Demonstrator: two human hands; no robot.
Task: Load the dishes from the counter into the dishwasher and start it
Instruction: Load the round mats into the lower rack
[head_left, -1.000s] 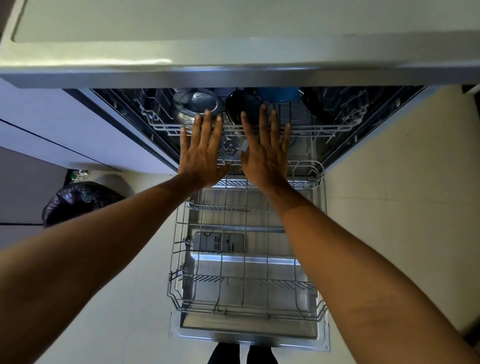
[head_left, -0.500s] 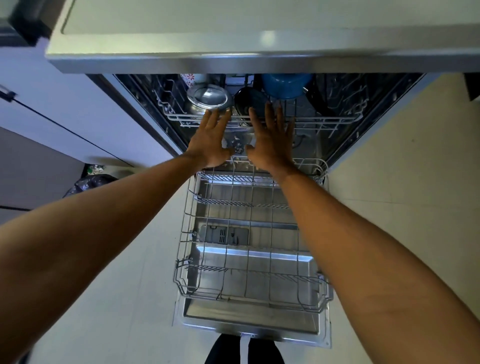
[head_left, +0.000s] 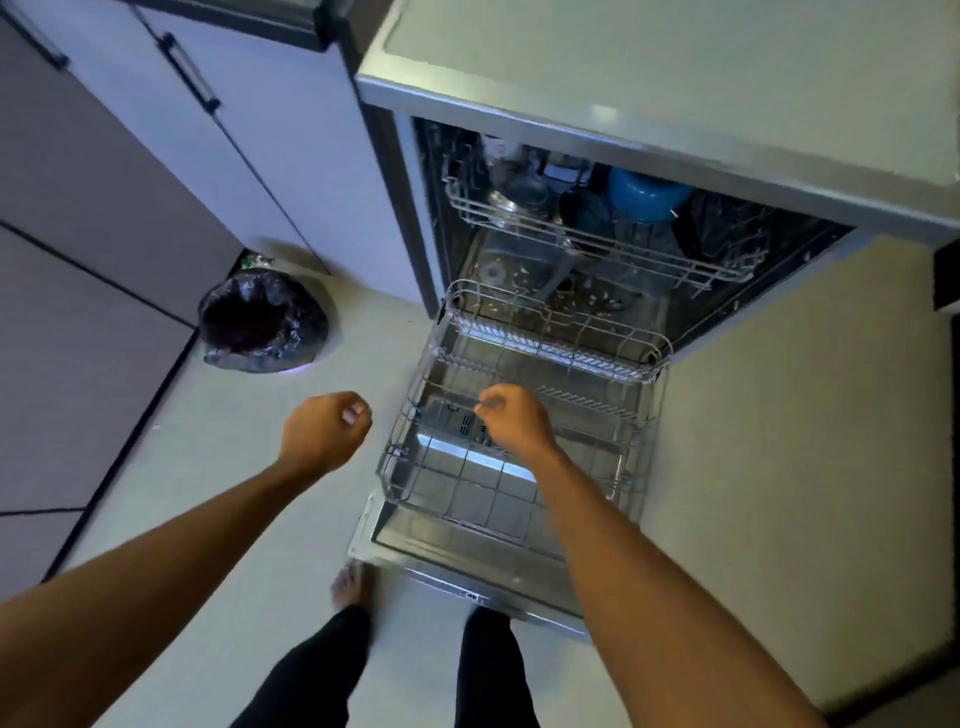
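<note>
Left grip (head_left: 324, 431) fisted, empty, over floor (head_left: 208, 467), right grip (head_left: 514, 421) curled, empty, above pulled-out lower rack (head_left: 550, 358), blue bowl (head_left: 647, 195) in upper rack (head_left: 597, 244)

One wide-angle head-worn camera looked steeply down, close above the open stainless-steel dishwasher (head_left: 467, 564), facing its interior from the lowered door's edge.

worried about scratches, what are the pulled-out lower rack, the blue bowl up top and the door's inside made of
Lower rack: thin metal wire, apparently pale grey coated, dull sheen. Blue bowl: glossy with a bright highlight; glazed ceramic or plastic, unclear. Door's inner panel: likely stainless steel, brushed grey with mirror-like reflections.
</note>
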